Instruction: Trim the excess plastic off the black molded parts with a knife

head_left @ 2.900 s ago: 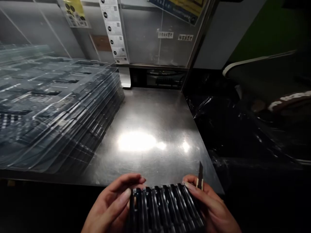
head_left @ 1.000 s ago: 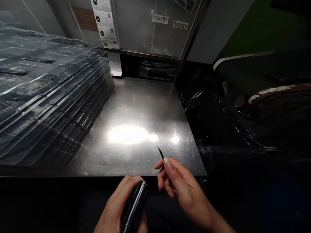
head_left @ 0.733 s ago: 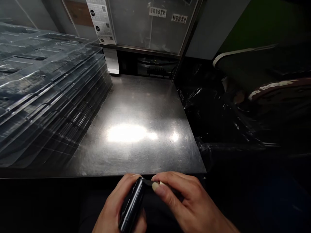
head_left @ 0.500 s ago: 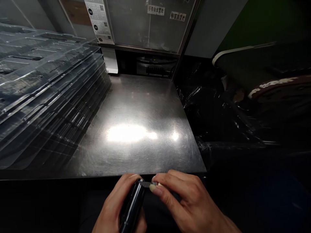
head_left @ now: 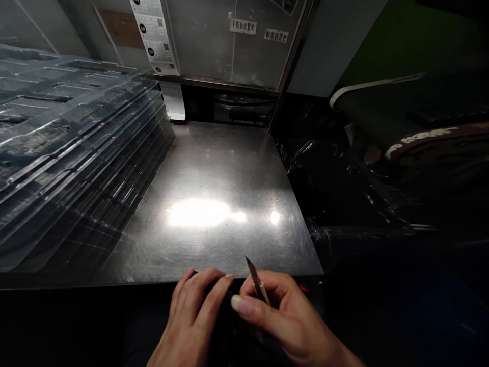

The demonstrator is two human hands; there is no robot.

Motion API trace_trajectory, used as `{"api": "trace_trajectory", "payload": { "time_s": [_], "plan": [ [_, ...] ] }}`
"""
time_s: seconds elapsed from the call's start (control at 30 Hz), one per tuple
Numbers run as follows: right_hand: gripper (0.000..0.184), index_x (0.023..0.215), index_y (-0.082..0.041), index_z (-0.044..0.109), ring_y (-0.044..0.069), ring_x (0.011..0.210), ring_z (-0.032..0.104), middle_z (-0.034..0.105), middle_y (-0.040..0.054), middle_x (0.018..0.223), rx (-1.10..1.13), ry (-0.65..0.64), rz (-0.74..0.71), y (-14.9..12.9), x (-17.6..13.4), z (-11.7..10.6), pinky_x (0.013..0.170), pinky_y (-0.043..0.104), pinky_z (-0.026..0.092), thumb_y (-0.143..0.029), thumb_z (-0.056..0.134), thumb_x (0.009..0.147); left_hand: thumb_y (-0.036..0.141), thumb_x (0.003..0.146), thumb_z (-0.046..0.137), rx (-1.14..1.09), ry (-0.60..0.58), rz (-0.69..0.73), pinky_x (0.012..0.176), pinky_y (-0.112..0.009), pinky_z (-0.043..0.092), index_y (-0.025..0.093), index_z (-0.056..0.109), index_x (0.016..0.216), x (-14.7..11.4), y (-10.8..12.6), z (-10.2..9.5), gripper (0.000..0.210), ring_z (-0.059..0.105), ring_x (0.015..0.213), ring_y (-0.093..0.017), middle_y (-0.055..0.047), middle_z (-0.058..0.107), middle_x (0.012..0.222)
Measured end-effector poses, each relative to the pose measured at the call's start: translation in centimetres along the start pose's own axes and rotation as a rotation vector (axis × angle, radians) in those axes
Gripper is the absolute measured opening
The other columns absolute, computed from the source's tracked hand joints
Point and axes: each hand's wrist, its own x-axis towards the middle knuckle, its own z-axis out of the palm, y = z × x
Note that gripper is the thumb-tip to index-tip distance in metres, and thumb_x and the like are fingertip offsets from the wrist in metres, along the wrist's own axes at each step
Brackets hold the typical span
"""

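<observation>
Now R hand [head_left: 284, 316] fingers pinch thin blade [head_left: 256, 281]; L hand [head_left: 194, 318] covers dark part, grip unclear.

- Dim, dark scene lit from above; one bright glare patch on the steel table [head_left: 214, 168].
- Right side and bottom edge sink into near-black shadow.
- Clear stacked trays [head_left: 69, 148] catch faint highlights.
- Wide-angle lens bends straight lines near the edges.
- Both hands at the bottom edge look slightly soft and underlit.
</observation>
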Motion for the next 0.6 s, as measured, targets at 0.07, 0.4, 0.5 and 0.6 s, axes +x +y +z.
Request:
{"api": "trace_trajectory", "payload": {
  "time_s": [0.07,0.4,0.5,0.6],
  "plan": [
    [0.037,0.077,-0.017,0.063,0.009,0.056,0.037,0.047,-0.0049,0.062,0.041,-0.014,-0.024,0.2,-0.1,-0.8,0.053,0.026,0.028,-0.047,0.079,0.092,0.039,0.090,0.062,-0.172,0.011,-0.111,0.132,-0.060,0.014,0.042,0.047,0.151,0.6,-0.4,-1.3,0.062,0.036,0.154,-0.037,-0.004,0.048,0.159],
    [0.028,0.099,-0.019,0.075,0.011,0.059,0.042,0.052,-0.0028,0.067,0.084,0.061,-0.133,0.8,0.4,-3.6,0.057,0.028,0.030,-0.046,0.070,0.098,0.048,0.076,0.088,-1.056,0.002,-1.001,0.073,-0.029,0.066,0.028,0.069,0.132,2.5,-1.6,-4.2,0.062,0.081,0.092,-0.030,-0.006,0.083,0.110],
    [0.036,0.125,-0.021,0.071,0.012,0.061,0.044,0.053,-0.0033,0.069,-0.015,0.157,-0.170,0.9,0.2,-3.5,0.059,0.028,0.034,-0.046,0.067,0.100,0.048,0.068,0.094,-0.925,0.124,-0.974,0.072,-0.031,0.069,0.030,0.067,0.132,2.1,-2.2,-3.9,0.072,0.081,0.095,-0.034,-0.004,0.084,0.107],
    [0.039,0.132,-0.021,0.069,0.015,0.068,0.050,0.054,-0.0018,0.075,-0.175,0.185,-0.212,1.1,-0.1,-3.4,0.068,0.032,0.041,-0.043,0.066,0.100,0.050,0.066,0.095,-0.768,0.242,-0.879,0.072,-0.025,0.069,0.028,0.073,0.118,1.8,-2.1,-3.6,0.061,0.081,0.094,-0.031,-0.003,0.083,0.106]
  ]
}}
